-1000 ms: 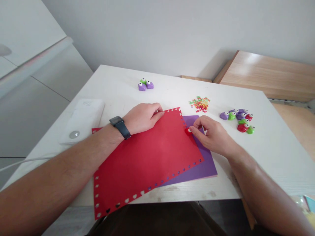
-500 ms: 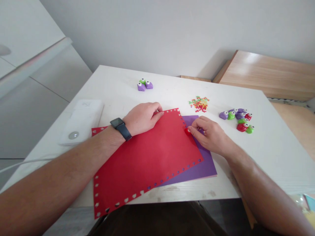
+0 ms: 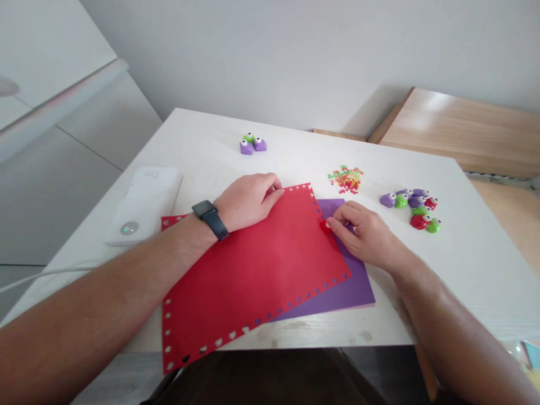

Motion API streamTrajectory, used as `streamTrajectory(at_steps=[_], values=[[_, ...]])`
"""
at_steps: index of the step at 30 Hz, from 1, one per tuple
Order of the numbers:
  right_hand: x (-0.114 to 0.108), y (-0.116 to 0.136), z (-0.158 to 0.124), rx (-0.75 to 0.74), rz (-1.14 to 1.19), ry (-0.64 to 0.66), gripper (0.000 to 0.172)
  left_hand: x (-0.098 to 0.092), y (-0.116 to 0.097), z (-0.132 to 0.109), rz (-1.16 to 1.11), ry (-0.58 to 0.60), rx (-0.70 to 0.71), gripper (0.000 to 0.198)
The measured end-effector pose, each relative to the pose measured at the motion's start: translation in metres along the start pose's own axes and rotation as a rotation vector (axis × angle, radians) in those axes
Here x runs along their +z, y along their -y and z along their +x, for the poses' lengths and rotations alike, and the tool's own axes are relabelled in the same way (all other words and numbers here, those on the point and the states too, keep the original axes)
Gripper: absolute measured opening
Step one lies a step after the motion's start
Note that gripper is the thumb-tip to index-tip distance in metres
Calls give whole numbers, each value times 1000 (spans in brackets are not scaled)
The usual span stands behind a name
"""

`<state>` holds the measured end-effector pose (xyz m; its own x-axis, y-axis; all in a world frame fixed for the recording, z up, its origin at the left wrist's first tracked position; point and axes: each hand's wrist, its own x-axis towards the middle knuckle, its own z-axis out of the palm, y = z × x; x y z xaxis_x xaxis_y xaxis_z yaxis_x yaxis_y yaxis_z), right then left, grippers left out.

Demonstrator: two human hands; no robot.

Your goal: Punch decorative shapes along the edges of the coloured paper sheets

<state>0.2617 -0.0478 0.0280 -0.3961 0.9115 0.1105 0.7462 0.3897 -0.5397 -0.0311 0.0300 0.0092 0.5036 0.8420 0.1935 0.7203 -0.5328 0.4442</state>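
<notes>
A red paper sheet with heart holes along its edges lies on a purple sheet on the white table. My left hand, with a dark watch on the wrist, rests curled on the red sheet's far edge and presses it down. My right hand pinches a small red paper punch against the red sheet's right edge, near its far corner.
A heap of small frog-shaped punches in purple, green and red sits at the right, and a smaller group of punches is farther back. Coloured paper confetti lies behind my right hand. A white device lies at the left.
Both hands stay where they were on the red sheet. The view has shifted slightly; nothing else has moved.
</notes>
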Motion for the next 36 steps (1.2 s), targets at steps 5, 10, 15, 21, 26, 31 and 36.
streamTrajectory(at_steps=[5,10,15,21,26,31,36], values=[[0,-1,0,4,-8,9,27,0,-2,0,-14,-17,-6,25],[1,-1,0,0,-6,8,27,2,-1,0,-19,-27,5,24],[1,-1,-1,2,-13,4,27,3,-2,0,-19,-25,8,24],[1,-1,0,-1,-8,6,26,3,-2,-1,-11,-24,4,24],[0,2,0,0,-13,11,26,3,-3,0,-12,-19,3,25],[0,2,1,-4,-24,9,26,2,-3,-1,-7,-17,-1,25],[0,1,0,-5,-35,15,25,2,-4,-1,-1,-16,2,25]])
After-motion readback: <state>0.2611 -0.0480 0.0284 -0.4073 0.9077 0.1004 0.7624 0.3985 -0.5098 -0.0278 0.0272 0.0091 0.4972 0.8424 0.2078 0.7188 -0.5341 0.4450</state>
